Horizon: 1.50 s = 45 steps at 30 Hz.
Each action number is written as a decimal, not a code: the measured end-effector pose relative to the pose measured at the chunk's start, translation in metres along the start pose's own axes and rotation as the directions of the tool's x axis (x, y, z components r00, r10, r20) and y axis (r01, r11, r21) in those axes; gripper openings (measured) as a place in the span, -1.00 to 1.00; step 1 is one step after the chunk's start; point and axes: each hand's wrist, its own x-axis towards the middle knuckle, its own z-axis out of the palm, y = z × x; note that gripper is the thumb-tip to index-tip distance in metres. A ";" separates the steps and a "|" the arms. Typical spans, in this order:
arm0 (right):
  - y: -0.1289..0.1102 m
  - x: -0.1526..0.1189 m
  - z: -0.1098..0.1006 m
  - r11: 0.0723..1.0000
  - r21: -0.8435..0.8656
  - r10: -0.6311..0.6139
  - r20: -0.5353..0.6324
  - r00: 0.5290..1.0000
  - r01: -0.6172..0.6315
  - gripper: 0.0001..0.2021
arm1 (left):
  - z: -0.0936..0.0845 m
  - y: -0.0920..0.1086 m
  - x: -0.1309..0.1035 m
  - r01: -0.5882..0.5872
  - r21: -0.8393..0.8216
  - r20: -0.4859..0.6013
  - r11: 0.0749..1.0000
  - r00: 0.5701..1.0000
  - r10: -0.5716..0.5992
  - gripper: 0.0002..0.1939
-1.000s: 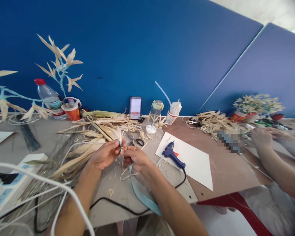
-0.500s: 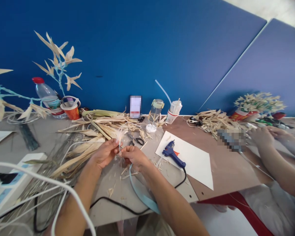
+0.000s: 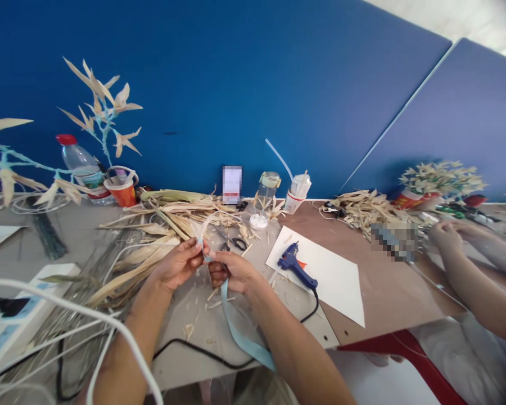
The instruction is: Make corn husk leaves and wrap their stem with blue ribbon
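Near the middle of the table, my left hand (image 3: pixel 180 262) pinches the base of a pale corn-husk flower (image 3: pixel 201 228), its petals pointing up. My right hand (image 3: pixel 233 271) is closed on a light blue tape (image 3: pixel 235 329) right beside it. The tape meets the flower's base between my fingertips, and its long end hangs in a curve below my right hand to the table's front edge. Any stem under the flower is hard to make out. Just beyond my hands lie black-handled scissors (image 3: pixel 238 243).
A blue glue gun (image 3: pixel 297 267) lies on white paper (image 3: pixel 341 292) to the right. Dry husks (image 3: pixel 164 222) spread behind my left hand. At left are a power strip (image 3: pixel 29 306), white cables and a husk-flower branch (image 3: pixel 105 121). A co-worker's hands (image 3: pixel 447 236) are at far right.
My right hand has turned slightly, and the blue tape now shows more broadly at the flower's base. The flower leans a little left; the hanging tape has shifted.
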 end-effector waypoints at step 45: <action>0.002 -0.002 0.000 0.635 -0.764 -0.454 -0.251 0.855 0.113 -0.91 | 0.005 0.000 -0.006 0.084 0.394 -0.091 0.915 0.995 -0.052 -0.74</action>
